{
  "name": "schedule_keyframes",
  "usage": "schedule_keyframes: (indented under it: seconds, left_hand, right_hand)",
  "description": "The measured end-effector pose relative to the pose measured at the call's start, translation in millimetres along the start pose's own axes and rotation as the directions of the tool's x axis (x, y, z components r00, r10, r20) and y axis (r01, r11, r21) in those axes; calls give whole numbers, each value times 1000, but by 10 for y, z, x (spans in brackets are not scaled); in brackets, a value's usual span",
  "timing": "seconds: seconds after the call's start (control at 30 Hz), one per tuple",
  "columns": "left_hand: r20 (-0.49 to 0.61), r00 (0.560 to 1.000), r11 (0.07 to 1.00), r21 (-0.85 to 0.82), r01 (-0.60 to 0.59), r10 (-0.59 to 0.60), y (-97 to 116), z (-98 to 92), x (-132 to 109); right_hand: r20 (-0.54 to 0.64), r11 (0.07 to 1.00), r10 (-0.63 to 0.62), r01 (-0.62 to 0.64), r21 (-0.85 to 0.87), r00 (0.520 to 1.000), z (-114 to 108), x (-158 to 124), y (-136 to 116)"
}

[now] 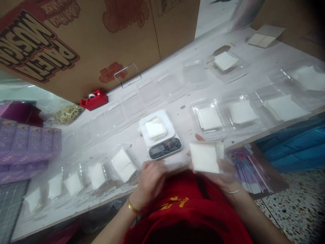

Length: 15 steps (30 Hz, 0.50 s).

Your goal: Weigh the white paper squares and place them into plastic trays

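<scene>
My right hand point(227, 174) grips a stack of off-white square sheets point(204, 156), fanned slightly, just beyond the table's front edge. Close by, my left hand point(153, 178) is closed with its fingers curled at that edge; what they hold, if anything, is hidden. Between and beyond the hands stands a white kitchen scale point(169, 123) with a dark display panel point(165, 148). A smaller pile of the same sheets point(155, 128) lies on its platform; the digits are too blurred to read.
Clear plastic trays with sheets point(209, 118) line the front at right and left point(123, 164). Trays with no sheets visible point(148, 91) run along the back. A red tape dispenser point(95, 100), yellowish rubber bands point(68, 113) and a large cardboard box point(88, 44) stand behind; purple boxes point(22, 142) are at left.
</scene>
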<state>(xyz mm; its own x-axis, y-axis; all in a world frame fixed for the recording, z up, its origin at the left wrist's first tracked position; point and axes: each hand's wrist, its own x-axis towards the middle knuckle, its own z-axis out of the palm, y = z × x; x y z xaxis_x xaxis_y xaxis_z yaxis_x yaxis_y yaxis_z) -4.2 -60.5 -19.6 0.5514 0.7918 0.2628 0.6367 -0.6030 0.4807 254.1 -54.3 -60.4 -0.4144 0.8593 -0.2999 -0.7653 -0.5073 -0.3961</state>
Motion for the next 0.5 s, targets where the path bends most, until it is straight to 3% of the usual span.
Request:
schedule_keyframes:
  seconds: [0.07, 0.17, 0.3, 0.4, 0.5]
  left_hand:
    - [-36, 995, 996, -36, 87, -88, 26, -96, -11]
    - [-240, 953, 976, 72, 207, -184, -32, -271, 70]
    - [-431, 901, 913, 348, 215, -48, -246, -537, 374]
    - [-457, 888, 871, 453, 190, 45, -425, -570, 650]
    - [-360, 933, 885, 442, 145, 27, -561, -380, 876]
  right_hand:
    - [1, 1000, 29, -29, -1, 1000, 6, 1, 37]
    - [21, 997, 80, -79, -23, 997, 34, 1, 112]
    - [47, 992, 119, -117, -41, 992, 105, 6, 172]
    - [55, 992, 123, -120, -46, 991, 144, 24, 172]
    - [50, 992, 116, -113, -46, 992, 155, 46, 161]
